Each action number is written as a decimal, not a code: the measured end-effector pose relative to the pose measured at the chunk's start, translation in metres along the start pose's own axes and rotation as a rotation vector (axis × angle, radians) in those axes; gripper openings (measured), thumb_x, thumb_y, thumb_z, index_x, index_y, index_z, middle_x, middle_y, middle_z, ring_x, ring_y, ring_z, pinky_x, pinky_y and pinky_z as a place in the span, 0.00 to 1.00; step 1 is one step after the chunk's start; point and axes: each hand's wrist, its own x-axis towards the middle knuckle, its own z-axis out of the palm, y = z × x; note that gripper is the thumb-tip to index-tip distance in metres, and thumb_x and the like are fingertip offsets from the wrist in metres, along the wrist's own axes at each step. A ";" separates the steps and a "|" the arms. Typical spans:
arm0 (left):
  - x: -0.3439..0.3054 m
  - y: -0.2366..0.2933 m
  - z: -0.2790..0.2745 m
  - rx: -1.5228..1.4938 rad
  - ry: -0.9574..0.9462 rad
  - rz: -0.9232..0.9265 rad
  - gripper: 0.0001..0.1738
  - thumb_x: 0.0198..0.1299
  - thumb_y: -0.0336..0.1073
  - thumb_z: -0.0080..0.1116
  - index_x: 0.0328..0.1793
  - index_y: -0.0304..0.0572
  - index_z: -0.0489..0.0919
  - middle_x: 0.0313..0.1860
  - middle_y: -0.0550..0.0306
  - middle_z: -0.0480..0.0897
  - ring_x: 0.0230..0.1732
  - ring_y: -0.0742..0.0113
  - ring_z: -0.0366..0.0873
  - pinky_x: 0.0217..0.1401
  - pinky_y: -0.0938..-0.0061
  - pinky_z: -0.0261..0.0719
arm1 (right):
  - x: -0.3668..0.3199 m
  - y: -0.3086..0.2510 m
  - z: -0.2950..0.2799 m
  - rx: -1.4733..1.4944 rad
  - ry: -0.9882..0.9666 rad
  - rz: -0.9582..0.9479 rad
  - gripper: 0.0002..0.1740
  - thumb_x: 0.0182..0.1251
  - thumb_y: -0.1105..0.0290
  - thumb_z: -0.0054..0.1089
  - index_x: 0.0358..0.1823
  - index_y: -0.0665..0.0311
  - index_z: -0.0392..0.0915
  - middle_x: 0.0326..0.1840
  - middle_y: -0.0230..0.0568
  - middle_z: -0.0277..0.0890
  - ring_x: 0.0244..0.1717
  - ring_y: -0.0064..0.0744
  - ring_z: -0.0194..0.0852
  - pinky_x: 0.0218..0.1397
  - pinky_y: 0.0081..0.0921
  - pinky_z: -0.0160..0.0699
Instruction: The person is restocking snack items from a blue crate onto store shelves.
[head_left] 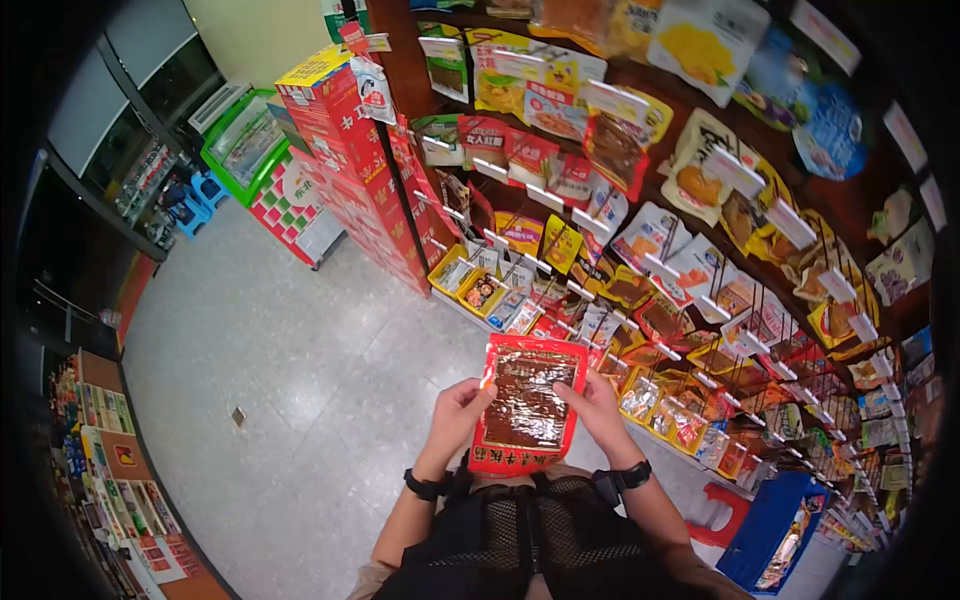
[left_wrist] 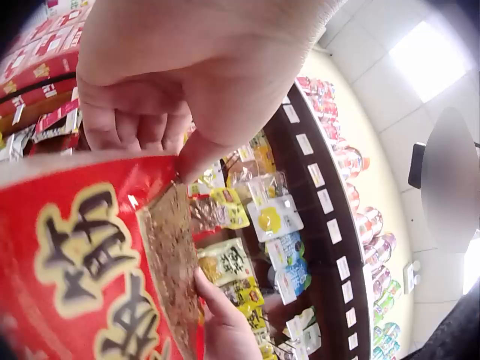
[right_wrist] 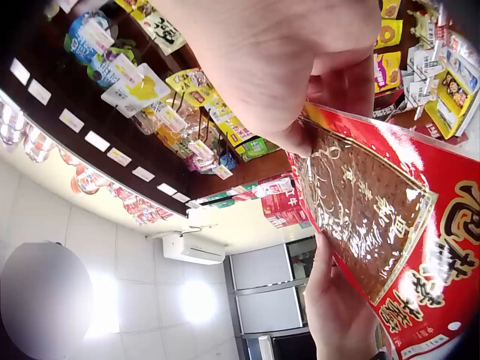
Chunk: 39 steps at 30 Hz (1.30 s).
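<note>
A red snack packet (head_left: 528, 400) with a clear window onto a brown filling is held in front of the body, its printed lettering toward the wearer. My left hand (head_left: 456, 420) pinches its left edge, thumb on the front. On the opposite edge my right hand (head_left: 598, 408) grips it, thumb lying over the window. Close up in the left wrist view, the packet (left_wrist: 97, 255) shows large dark characters edged in cream. The right wrist view shows the shiny brown window of the packet (right_wrist: 367, 202); the fingers behind it are partly hidden.
Shelves of hanging snack bags (head_left: 700, 180) rise in front and to the right, with yellow bins (head_left: 480, 290) low down. Stacked red cartons (head_left: 365, 190) and a green-rimmed chest freezer (head_left: 250, 140) stand left of them. A blue box (head_left: 775, 530) sits at the lower right.
</note>
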 end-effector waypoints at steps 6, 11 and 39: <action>0.060 0.044 -0.136 0.057 -0.030 -0.006 0.12 0.70 0.38 0.58 0.45 0.33 0.82 0.32 0.69 0.81 0.33 0.84 0.72 0.36 0.84 0.71 | 0.106 -0.016 0.112 -0.020 -0.015 -0.015 0.21 0.69 0.77 0.60 0.62 0.66 0.70 0.55 0.32 0.78 0.54 0.20 0.75 0.59 0.23 0.73; 0.131 0.037 -0.223 0.184 0.010 0.042 0.14 0.70 0.39 0.58 0.48 0.34 0.83 0.32 0.69 0.80 0.33 0.83 0.71 0.36 0.84 0.70 | 0.186 0.009 0.164 -0.021 0.103 0.012 0.19 0.71 0.74 0.59 0.62 0.65 0.71 0.52 0.30 0.79 0.52 0.18 0.75 0.56 0.20 0.73; 0.391 0.158 -0.284 0.144 -0.558 -0.301 0.21 0.70 0.43 0.58 0.62 0.37 0.77 0.52 0.63 0.83 0.51 0.77 0.77 0.55 0.77 0.76 | 0.443 0.008 0.159 -0.226 -0.224 0.001 0.22 0.67 0.75 0.64 0.60 0.65 0.70 0.58 0.36 0.75 0.60 0.25 0.72 0.63 0.26 0.70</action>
